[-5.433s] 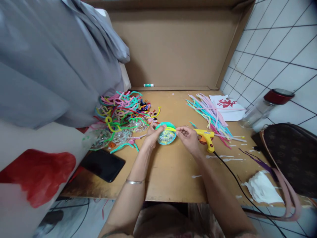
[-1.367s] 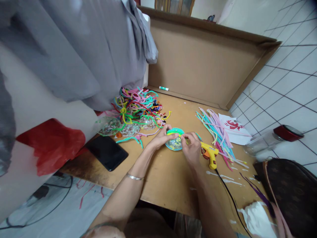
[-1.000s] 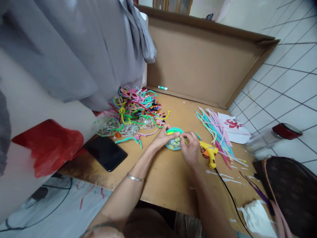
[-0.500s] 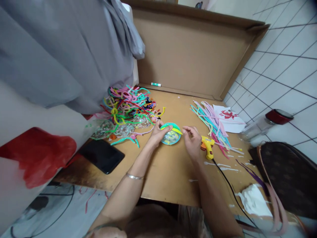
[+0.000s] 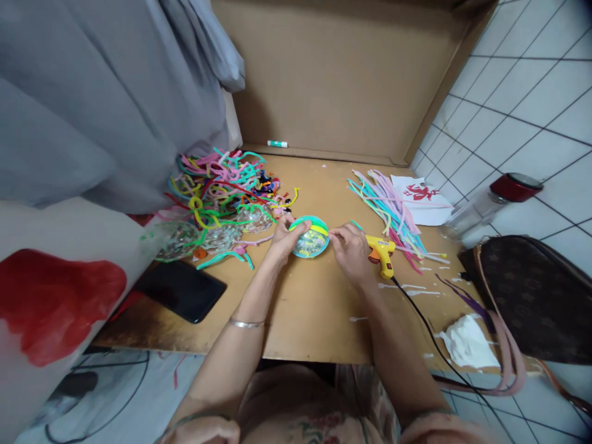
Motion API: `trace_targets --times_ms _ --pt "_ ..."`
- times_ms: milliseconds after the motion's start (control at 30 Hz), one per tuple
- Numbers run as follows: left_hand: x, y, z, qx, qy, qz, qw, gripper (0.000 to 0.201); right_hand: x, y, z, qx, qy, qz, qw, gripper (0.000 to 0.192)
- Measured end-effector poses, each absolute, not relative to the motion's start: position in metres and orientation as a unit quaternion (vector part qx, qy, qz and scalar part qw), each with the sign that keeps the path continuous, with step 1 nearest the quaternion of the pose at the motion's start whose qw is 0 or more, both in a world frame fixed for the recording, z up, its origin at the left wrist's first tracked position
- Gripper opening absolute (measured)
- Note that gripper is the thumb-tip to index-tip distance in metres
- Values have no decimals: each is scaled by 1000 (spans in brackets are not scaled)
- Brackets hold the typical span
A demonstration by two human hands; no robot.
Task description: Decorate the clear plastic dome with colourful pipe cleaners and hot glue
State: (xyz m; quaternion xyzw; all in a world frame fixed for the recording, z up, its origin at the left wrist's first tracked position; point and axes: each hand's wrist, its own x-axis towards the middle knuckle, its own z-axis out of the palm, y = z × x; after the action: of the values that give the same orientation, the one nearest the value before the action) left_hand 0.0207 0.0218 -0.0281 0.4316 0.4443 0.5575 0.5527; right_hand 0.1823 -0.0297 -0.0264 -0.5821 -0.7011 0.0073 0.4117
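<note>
The left hand pinches the round clear ornament steady; the right hand nips the yellow-green pipe cleaner end; best pressed snug along the rim, I'd say.

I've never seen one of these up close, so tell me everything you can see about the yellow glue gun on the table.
The glue gun is small, with a yellow plastic-looking body and an orange trigger part near its front. It lies on its side on the brown table, nozzle towards the right hand, which is beside it; whether they touch is unclear. A black cord runs from its handle towards the table's near edge. White dried streaks mark the table beside it, and straight pipe cleaners lie just beyond.
</note>
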Motion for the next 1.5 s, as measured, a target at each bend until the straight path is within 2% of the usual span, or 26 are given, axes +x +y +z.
trace_targets --times_ms 400,700,967,1233,1333,1500 --pt "23 24 -30 414 434 572 559 50 175 -29 -30 -594 -730 -80 327 23" --pt "22 27 -33 407 431 584 554 50 166 -28 -44 -583 -718 -162 344 29" --pt "23 29 -33 386 441 597 548 49 167 -30 -44 -569 -721 -116 378 21" --pt "24 27 -30 376 425 607 557 50 168 -22 -49 -565 -641 86 513 25" --pt "24 26 -29 365 425 609 562 51 168 -22 -49 -565 -649 65 504 25" --pt "24 25 -28 366 428 602 566 49 168 -28 -48 -581 -673 -41 457 29"
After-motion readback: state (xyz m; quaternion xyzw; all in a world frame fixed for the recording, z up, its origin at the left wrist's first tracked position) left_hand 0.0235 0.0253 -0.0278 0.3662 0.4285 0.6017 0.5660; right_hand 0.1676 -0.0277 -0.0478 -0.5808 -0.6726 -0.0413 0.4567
